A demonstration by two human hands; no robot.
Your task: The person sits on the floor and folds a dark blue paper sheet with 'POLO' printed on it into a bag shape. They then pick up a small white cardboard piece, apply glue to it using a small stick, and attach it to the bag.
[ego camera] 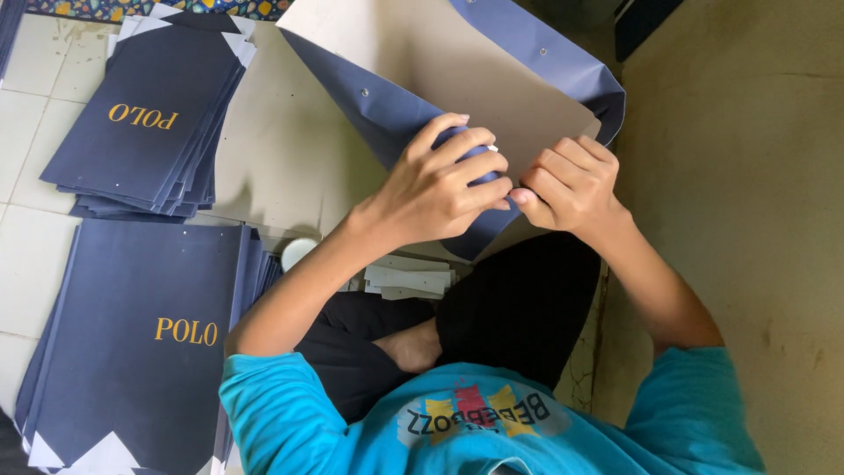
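- teal shirt (pixel 492 422) nearest, legs crossed on floor (pixel 299 158)
- left hand (pixel 435 189) fingers curled, gripping navy paper bag (pixel 457 97) fold above lap
- right hand (pixel 571 185) fingers pinching bag edge
- navy stacks (pixel 145 114) left

Two navy sheet stacks (pixel 145 114) (pixel 132 343), white strips (pixel 409 280), round tub (pixel 297 252)

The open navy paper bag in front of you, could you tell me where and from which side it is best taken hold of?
Probably by the folded navy edge of the paper bag nearest the lap, coming from the person's own side. That is where the left hand and right hand already pinch it; the fold looks stiffer than the broad pale inner sheet, which lies loosely spread out beyond.
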